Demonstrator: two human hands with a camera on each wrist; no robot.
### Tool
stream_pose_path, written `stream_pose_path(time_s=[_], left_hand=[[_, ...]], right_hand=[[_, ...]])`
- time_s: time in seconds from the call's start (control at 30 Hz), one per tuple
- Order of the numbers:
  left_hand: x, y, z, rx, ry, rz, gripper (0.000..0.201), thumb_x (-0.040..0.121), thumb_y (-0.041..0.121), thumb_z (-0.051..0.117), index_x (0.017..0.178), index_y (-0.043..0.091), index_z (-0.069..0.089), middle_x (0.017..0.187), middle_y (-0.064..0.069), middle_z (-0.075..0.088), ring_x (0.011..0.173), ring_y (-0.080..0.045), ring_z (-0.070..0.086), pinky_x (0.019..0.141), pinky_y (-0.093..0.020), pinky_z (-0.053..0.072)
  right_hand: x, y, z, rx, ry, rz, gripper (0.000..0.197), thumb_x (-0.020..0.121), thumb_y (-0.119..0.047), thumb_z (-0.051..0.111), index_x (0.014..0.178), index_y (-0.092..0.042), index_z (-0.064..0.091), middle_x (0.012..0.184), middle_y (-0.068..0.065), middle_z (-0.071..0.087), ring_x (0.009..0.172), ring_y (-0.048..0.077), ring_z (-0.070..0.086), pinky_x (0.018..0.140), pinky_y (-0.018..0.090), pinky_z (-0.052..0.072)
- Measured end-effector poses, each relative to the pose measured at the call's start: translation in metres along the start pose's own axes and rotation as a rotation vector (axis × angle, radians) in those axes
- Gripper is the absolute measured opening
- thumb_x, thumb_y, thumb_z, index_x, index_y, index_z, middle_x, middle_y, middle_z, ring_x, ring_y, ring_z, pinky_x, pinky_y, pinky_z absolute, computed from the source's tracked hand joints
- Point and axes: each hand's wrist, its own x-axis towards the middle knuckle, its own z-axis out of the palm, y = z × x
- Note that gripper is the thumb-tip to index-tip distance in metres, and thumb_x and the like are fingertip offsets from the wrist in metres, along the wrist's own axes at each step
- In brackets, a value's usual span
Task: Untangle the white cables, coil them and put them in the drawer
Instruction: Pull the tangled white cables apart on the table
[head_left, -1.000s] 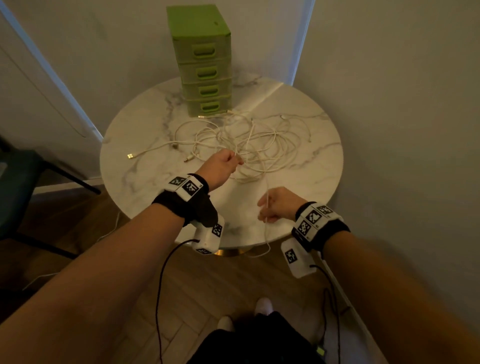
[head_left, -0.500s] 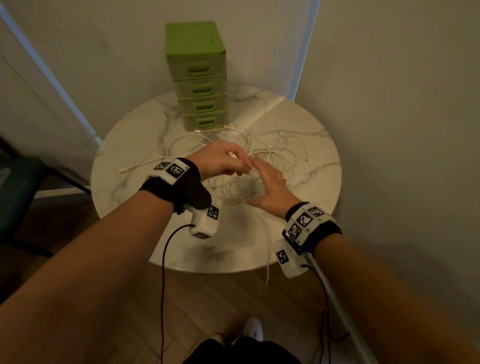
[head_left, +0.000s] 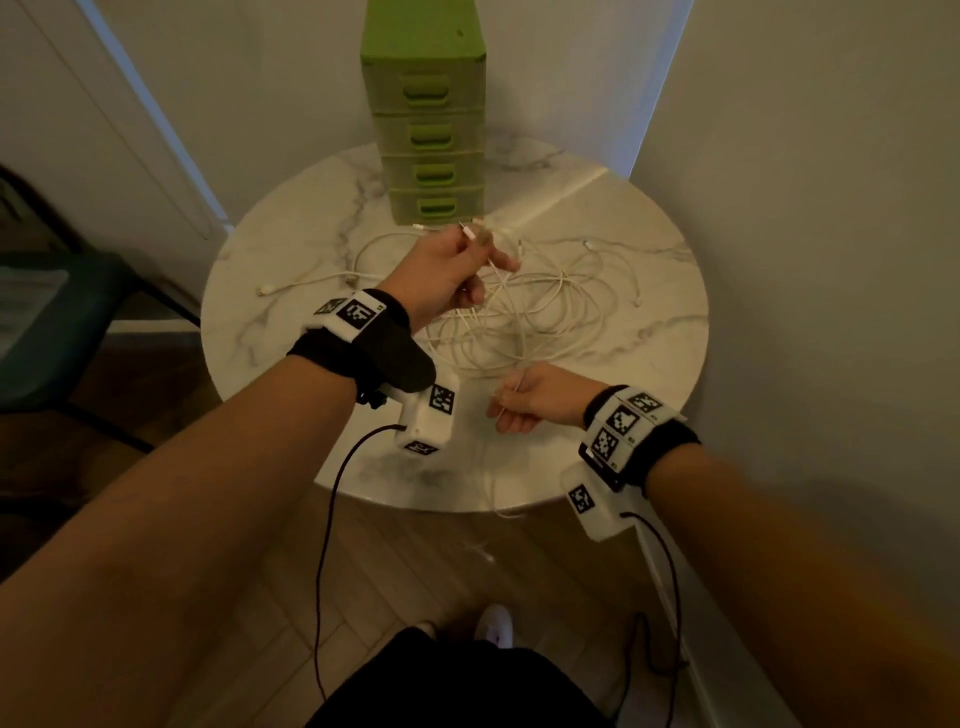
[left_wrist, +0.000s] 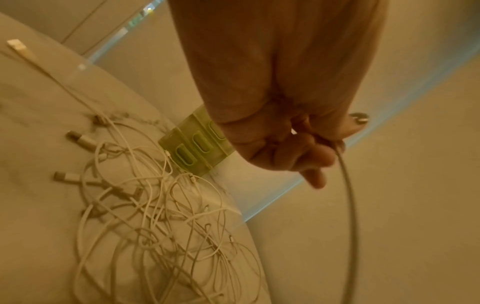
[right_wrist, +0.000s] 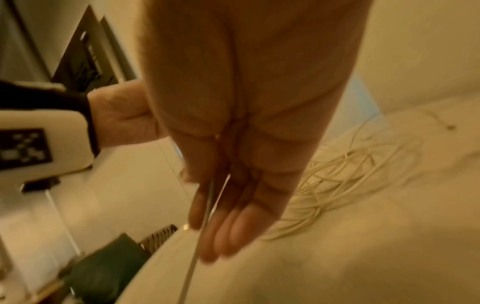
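White strand at the near edge: one cable end (head_left: 497, 488) trails off the surface's rim toward the floor
Right hand (head_left: 527, 399): its grip pinches that strand just over the near part of the marble surface (head_left: 270, 332)
Left hand (head_left: 441, 278): raised above the heap, grip curled round a cable with the connector tip (head_left: 469, 232) poking out past the fingers
White cables (head_left: 524, 312): a loose tangle in mid surface, several plugs splayed out to the left side
Green drawer unit (head_left: 426, 114): at the far edge by the wall, all four drawers look closed
Stage: untangling, I judge; nothing coiled yet
Risk: pulling both hands apart could cinch crossing loops into a knot, or drag the whole heap toward the rim; the hanging end's weight may help it slide off
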Motion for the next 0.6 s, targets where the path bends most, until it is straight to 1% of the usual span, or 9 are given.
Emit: stream_pose_path(time_s=[0.03,0.1,0.13,0.2,0.27,0.33,0.43,0.5,0.6], left_hand=[[-0.002,0.0,0.001,-0.044,-0.023,-0.015,0.02,0.101,0.025,0.036,0.086,0.015,0.046,0.076,0.002,0.07,0.043,-0.005,0.049,0.045,-0.016,0.038],[-0.005,-0.003,0.003,-0.066,-0.025,-0.036,0.023,0.102,0.025,0.033,0.082,0.017,0.042,0.063,0.002,0.07,0.041,-0.006,0.05,0.042,-0.016,0.036],[-0.006,-0.006,0.003,-0.04,-0.018,-0.041,0.024,0.101,0.026,0.034,0.081,0.017,0.042,0.056,0.002,0.067,0.04,-0.005,0.05,0.041,-0.015,0.036],[-0.01,-0.012,0.004,0.044,-0.025,-0.053,0.024,0.1,0.028,0.037,0.08,0.017,0.047,0.051,0.003,0.062,0.039,-0.005,0.049,0.04,-0.014,0.037],[-0.013,-0.02,0.0,0.089,-0.057,-0.091,0.025,0.099,0.031,0.039,0.081,0.017,0.05,0.05,0.004,0.061,0.039,-0.004,0.049,0.041,-0.014,0.038],[-0.015,-0.028,-0.008,0.082,-0.084,-0.13,0.026,0.099,0.03,0.04,0.08,0.016,0.051,0.05,0.004,0.063,0.04,-0.004,0.051,0.042,-0.013,0.039],[-0.018,-0.041,-0.023,0.086,-0.041,-0.139,0.024,0.097,0.028,0.046,0.079,0.014,0.053,0.056,0.005,0.068,0.045,-0.003,0.055,0.047,-0.012,0.044],[-0.017,-0.049,-0.035,0.133,0.048,-0.118,0.021,0.095,0.026,0.05,0.08,0.012,0.055,0.058,0.01,0.069,0.05,0.001,0.056,0.051,-0.011,0.045],[-0.015,-0.059,-0.05,0.196,0.128,-0.091,0.022,0.093,0.026,0.053,0.075,0.016,0.057,0.056,0.013,0.067,0.053,0.004,0.054,0.052,-0.01,0.042]], right_hand=[[0.001,0.0,0.002,0.045,0.0,-0.001,0.024,0.096,-0.012,0.043,0.091,-0.002,0.065,0.103,0.024,0.065,0.065,0.011,0.055,0.062,0.018,0.048],[0.003,-0.002,0.007,0.082,0.034,-0.016,0.021,0.093,-0.008,0.047,0.077,-0.013,0.06,0.103,0.023,0.065,0.066,0.008,0.054,0.063,0.018,0.047],[0.003,-0.003,0.011,0.078,-0.05,-0.006,0.02,0.093,-0.006,0.046,0.079,-0.012,0.06,0.095,0.017,0.066,0.066,0.007,0.055,0.063,0.018,0.048],[0.0,-0.008,0.02,0.086,-0.353,0.067,0.02,0.094,-0.003,0.044,0.09,-0.004,0.064,0.073,0.005,0.069,0.06,0.006,0.06,0.061,0.015,0.051],[-0.001,-0.011,0.027,0.105,-0.46,0.112,0.02,0.093,-0.003,0.046,0.101,0.005,0.063,0.06,-0.004,0.07,0.055,0.004,0.062,0.06,0.014,0.052],[0.004,-0.014,0.029,0.095,-0.328,0.104,0.023,0.089,-0.002,0.051,0.11,0.004,0.059,0.063,-0.001,0.068,0.056,0.006,0.061,0.06,0.016,0.05],[0.018,-0.01,0.018,0.053,-0.035,0.117,0.025,0.083,0.002,0.055,0.105,-0.009,0.056,0.079,0.011,0.062,0.065,0.014,0.057,0.064,0.023,0.047],[0.03,-0.003,0.008,0.029,0.151,0.156,0.026,0.081,0.005,0.052,0.104,-0.004,0.058,0.089,0.022,0.065,0.069,0.02,0.057,0.07,0.03,0.048],[0.046,0.002,-0.003,0.021,0.4,0.168,0.024,0.08,0.005,0.05,0.094,-0.009,0.062,0.103,0.024,0.066,0.066,0.016,0.054,0.065,0.026,0.046]])
